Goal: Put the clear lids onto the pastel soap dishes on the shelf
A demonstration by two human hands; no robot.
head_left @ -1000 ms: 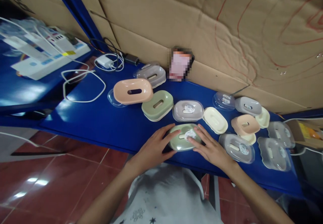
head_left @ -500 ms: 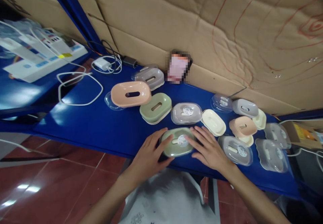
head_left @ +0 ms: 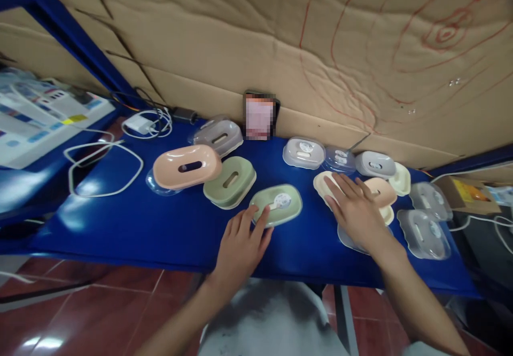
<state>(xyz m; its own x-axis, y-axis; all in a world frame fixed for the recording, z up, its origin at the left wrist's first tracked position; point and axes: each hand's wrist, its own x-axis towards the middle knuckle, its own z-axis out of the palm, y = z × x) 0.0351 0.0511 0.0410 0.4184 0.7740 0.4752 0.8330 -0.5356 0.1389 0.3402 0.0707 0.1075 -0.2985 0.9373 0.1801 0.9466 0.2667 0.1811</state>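
Meanwhile left hand (head_left: 240, 241) flat, fingertips touching green soap box (head_left: 276, 204); right hand (head_left: 355, 209) open over cream dish (head_left: 325, 182). Risk: crowded boxes knocked off blue shelf (head_left: 160, 222).

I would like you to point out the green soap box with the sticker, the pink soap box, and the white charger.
Green soap box with sticker (head_left: 276, 204), head view, on its lid.
Pink soap box (head_left: 186, 165), head view, on its top.
White charger (head_left: 137, 124), head view, on its body.

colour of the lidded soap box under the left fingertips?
Sage green oval plastic soap box with a clear lid, touched by the left hand; head view.
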